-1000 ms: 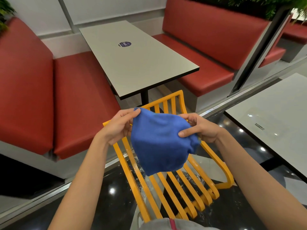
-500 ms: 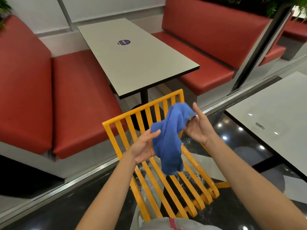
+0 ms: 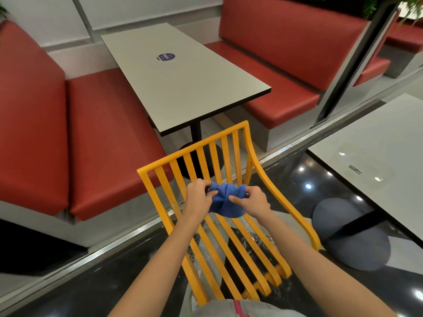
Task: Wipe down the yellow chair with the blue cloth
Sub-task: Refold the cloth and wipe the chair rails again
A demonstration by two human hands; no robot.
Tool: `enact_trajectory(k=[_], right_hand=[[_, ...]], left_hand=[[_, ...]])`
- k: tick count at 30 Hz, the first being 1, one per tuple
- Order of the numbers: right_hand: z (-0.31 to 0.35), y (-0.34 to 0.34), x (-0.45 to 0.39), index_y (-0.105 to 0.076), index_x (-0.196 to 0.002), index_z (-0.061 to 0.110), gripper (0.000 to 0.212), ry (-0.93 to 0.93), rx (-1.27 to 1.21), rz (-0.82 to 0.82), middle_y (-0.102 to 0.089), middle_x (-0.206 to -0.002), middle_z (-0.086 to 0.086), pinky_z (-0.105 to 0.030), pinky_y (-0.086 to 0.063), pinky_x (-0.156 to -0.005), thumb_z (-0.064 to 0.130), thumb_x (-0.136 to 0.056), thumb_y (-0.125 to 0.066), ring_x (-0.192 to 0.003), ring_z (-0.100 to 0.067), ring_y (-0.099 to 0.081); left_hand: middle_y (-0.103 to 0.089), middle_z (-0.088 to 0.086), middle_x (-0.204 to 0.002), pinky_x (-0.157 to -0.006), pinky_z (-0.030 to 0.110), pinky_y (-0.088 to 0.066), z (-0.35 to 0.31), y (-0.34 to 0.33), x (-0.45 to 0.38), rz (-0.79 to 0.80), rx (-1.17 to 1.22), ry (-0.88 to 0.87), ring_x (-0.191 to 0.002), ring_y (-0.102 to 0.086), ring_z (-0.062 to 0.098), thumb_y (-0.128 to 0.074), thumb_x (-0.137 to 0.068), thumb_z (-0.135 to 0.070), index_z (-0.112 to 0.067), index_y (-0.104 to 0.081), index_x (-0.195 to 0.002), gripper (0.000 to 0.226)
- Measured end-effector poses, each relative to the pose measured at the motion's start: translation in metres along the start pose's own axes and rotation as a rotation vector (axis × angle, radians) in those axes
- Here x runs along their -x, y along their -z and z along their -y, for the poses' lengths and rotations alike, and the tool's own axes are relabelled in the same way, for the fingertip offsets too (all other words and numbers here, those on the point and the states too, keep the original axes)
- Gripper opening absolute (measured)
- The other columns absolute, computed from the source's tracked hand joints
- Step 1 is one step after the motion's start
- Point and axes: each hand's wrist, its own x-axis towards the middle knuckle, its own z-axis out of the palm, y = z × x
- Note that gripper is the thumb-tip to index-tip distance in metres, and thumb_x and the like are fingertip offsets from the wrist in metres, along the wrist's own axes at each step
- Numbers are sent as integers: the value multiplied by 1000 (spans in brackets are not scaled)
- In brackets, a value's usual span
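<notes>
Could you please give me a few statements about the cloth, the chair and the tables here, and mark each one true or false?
1. Both hands grip the blue cloth. True: the left hand and the right hand each pinch one side of it.
2. The cloth is spread out flat on the chair. False: it is bunched up between the hands, in front of the slats.
3. The chair has a solid back. False: the back is made of yellow slats with gaps.
4. A round blue sticker lies on the table behind the chair. True.
5. The benches by that table are green. False: they are red.
</notes>
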Motion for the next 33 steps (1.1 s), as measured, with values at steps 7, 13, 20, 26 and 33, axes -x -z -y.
enact_trajectory(k=[7,13,20,26,33], right_hand=[[0,10,-7,-64,-106,4,51,90,-334,-318,-51,-139,1,-38,-51,-96,31,-69,-87,-125,-17,-50],[2,43,1,-73,-91,8,13,181,-693,-225,-74,-83,-2,-19,-57,-66,12,-79,-78,-80,-10,-72],[27,26,1,-54,-73,10,35,179,-421,-574,-59,-65,0,-17,-46,-57,24,-71,-87,-59,-9,-57],[43,-1,16,-55,-85,12,22,366,-477,-425,-64,-73,-1,-23,-52,-59,31,-91,-67,-65,-9,-64],[34,27,18,-60,-105,10,37,144,-670,-124,-74,-82,-16,-33,-58,-58,39,-105,-37,-79,-31,-73]], left_hand=[[-68,-2,-102,-86,24,-45,5,-5,6,-135,305,8,-98,-62,9,-80,-80,-19,-10,-67,-67,21],[-64,7,-66,-65,31,-48,3,20,-4,-215,744,232,-67,-60,13,-82,-79,-19,-5,-65,-70,23],[-63,-9,-79,-64,19,-49,-17,8,-4,-444,552,218,-73,-65,7,-83,-77,-17,-24,-53,-82,31],[-71,-3,-93,-80,11,-47,-42,-17,10,-339,644,162,-94,-64,-4,-78,-83,-29,-12,-66,-99,25],[-70,7,-102,-75,29,-61,-31,-17,-1,-153,706,130,-92,-72,17,-83,-75,-6,-13,-61,-109,41]])
